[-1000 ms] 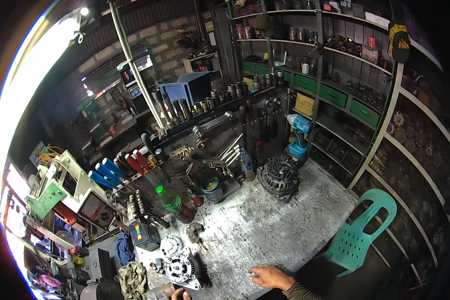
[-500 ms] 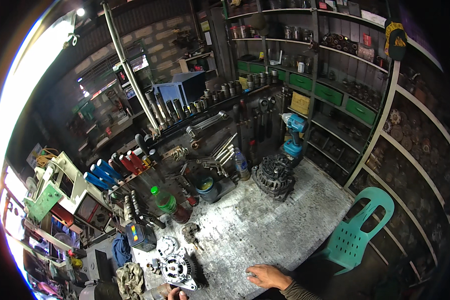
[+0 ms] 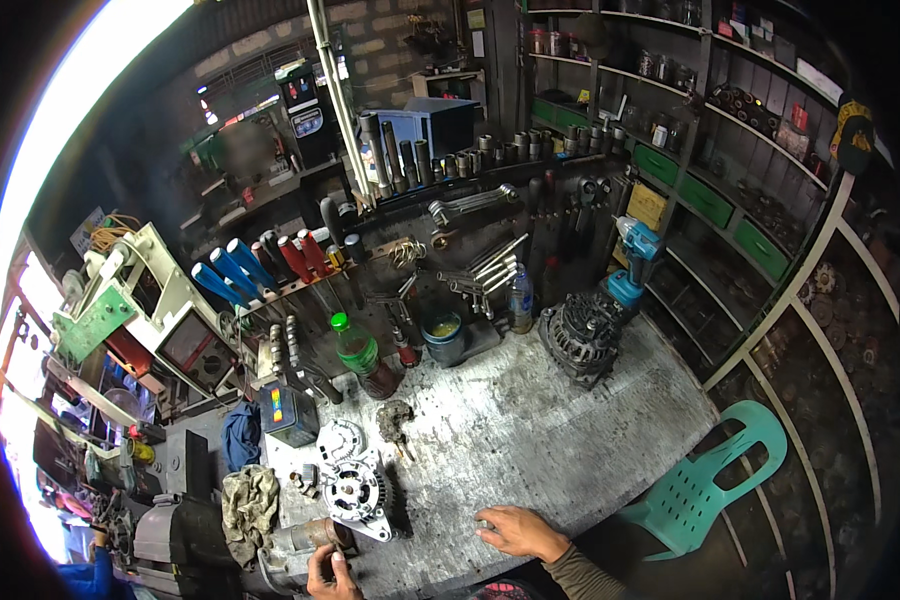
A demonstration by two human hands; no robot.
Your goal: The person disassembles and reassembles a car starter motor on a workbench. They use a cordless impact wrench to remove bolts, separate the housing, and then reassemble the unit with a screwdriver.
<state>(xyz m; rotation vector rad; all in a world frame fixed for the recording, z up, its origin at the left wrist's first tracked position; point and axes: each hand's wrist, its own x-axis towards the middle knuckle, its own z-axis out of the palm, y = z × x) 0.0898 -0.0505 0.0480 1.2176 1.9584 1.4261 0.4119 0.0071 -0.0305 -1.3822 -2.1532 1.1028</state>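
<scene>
My left hand (image 3: 332, 574) is at the bottom edge, beside a brownish metal cylinder (image 3: 312, 537). Its fingers are curled toward the thumb; what they hold, if anything, I cannot make out. Just beyond lies a silver alternator (image 3: 355, 492) with a slotted round face, and a pale round housing (image 3: 340, 440) sits behind it. My right hand (image 3: 518, 531) rests palm down near the table's front edge, fingers stretched to the left. A small greyish spot shows at its fingertips, too small to name. A dirty, dark lump of metal (image 3: 395, 420) lies farther back.
A dark alternator (image 3: 582, 338) and a blue cordless impact driver (image 3: 632, 262) stand at the worktable's (image 3: 530, 440) far right. Along the back are a green bottle (image 3: 360, 355), a dark cup (image 3: 443, 340) and wrenches (image 3: 485, 270). A crumpled rag (image 3: 250, 515) lies left; a green chair (image 3: 710, 490) stands right.
The view has shifted, so the bench's back and shelves appear farther right. More of my left hand shows beside the metal cylinder. My right hand stays resting on the table.
</scene>
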